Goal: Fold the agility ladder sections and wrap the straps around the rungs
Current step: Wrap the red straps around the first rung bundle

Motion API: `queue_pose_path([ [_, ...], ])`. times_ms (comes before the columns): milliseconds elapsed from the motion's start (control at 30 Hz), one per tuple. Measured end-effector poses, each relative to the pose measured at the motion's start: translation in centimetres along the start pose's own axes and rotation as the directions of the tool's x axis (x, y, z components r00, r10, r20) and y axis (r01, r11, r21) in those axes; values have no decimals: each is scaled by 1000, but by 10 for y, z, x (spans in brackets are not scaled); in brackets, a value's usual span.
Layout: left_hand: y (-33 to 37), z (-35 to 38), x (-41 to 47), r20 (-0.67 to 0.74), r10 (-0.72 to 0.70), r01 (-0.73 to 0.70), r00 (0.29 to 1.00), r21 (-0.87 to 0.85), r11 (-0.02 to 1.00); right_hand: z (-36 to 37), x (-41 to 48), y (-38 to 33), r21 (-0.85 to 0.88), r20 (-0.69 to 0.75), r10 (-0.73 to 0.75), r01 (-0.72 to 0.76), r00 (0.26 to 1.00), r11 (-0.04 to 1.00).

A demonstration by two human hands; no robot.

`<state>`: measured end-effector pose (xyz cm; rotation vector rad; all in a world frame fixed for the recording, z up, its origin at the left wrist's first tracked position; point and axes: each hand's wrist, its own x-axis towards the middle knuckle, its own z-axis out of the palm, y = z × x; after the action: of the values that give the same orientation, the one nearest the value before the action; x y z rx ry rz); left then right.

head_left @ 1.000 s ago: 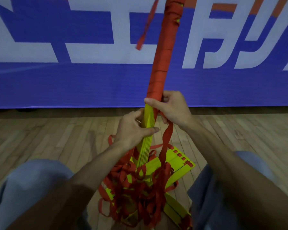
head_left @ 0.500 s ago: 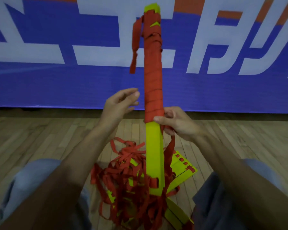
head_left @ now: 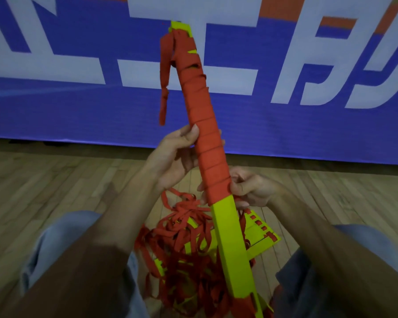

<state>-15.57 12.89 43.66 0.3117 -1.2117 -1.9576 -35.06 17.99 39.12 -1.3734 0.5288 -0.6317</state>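
Bundle of yellow rungs (head_left: 230, 237) held tilted above the wooden floor (head_left: 55, 191)
Left hand (head_left: 175, 157) grips the red-wrapped upper part; right hand (head_left: 254, 191) curls at the wrap's lower edge, apparently pinching the strap (head_left: 213, 171); loose straps (head_left: 182, 244) lie tangled below

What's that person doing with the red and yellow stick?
A person on the wooden floor holds a stack of yellow ladder rungs, its top part wound in red strap. The left hand grips the wound part; the right hand pinches the strap's lower edge. Loose straps lie tangled below.
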Motion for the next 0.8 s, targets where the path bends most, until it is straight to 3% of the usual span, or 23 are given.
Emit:
queue_pose_path([
  [100,-3,0,2,-65,6,-5,998,6,1000,5,-1,-4,-76,-53,47,-50,998,996],
  [200,-1,-1,4,-169,16,-3,985,76,997,17,-1,-17,-195,-223,84,-129,971,972],
  [367,-2,0,6,-370,130,-19,920,290,957,14,6,-16,-458,-535,42,-332,844,825],
  [600,-11,-10,18,-551,345,-42,760,488,872,19,7,-19,-576,-569,40,-433,821,693],
  [733,-22,-17,20,-618,376,15,690,532,847,31,18,1,-704,-598,-59,-489,799,514],
  [800,-28,-18,20,-624,370,49,689,549,835,36,22,6,-739,-621,-128,-523,773,425],
])
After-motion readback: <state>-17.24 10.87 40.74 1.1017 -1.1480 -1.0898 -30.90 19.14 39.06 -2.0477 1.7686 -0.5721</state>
